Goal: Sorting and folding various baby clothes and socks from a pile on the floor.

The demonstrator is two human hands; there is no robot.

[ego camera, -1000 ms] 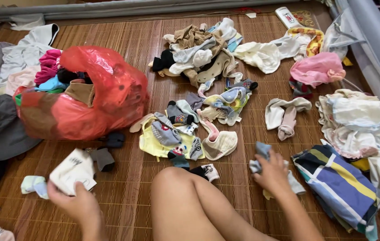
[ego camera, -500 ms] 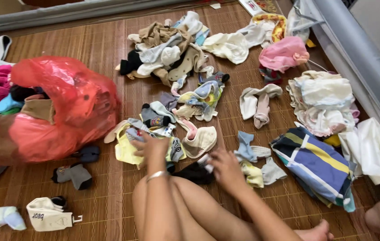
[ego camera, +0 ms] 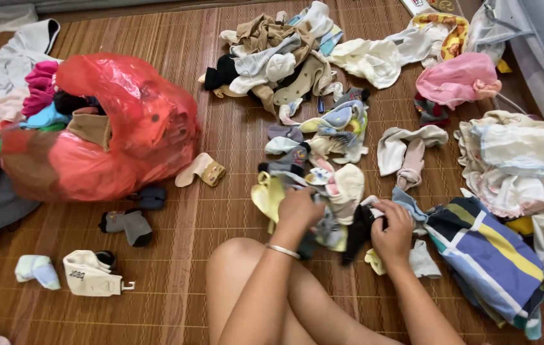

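While both hands (ego camera: 349,217) dig in, sock pile (ego camera: 317,185) lies directly beneath them.

Your left hand (ego camera: 297,209) and right hand (ego camera: 392,225) sat close together in the small sock pile (ego camera: 313,191), with almost no bare mat between them. Ahead of them, more socks (ego camera: 323,131) and the larger sock heap (ego camera: 272,57) blocked a straight reach forward. To your right, the striped cloth (ego camera: 486,252) lay just beside the right hand, and the folded pale clothes (ego camera: 512,160) closed off that side. To your left, you had an open strip of woven mat (ego camera: 227,211), broken only by a tan sock (ego camera: 202,171), before the red plastic bag (ego camera: 112,128). Your bare knee (ego camera: 240,255) stood under the left forearm.
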